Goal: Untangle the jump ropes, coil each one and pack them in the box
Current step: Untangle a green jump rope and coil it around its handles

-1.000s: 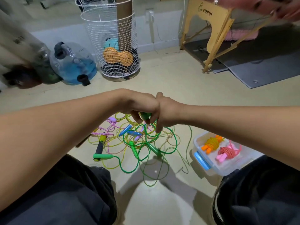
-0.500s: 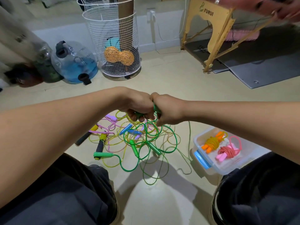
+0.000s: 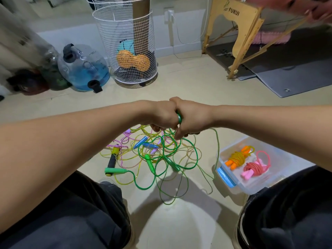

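The left hand (image 3: 161, 115) and right hand (image 3: 192, 117) press together, both clenched around a green handle (image 3: 179, 118) above the tangled ropes (image 3: 154, 157) on the floor: green, yellow, pink loops. Right of the tangle, the clear box (image 3: 280, 178) holds two coiled ropes, yellow (image 3: 237, 157) and pink (image 3: 253, 169).

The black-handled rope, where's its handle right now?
In the head view it lies on the floor at the left edge of the tangle: the black handle sits just above the light green handle, below the left forearm.

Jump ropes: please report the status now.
Left hand and right hand together, both shut on green rope. Tangle on floor. Two coils in box.
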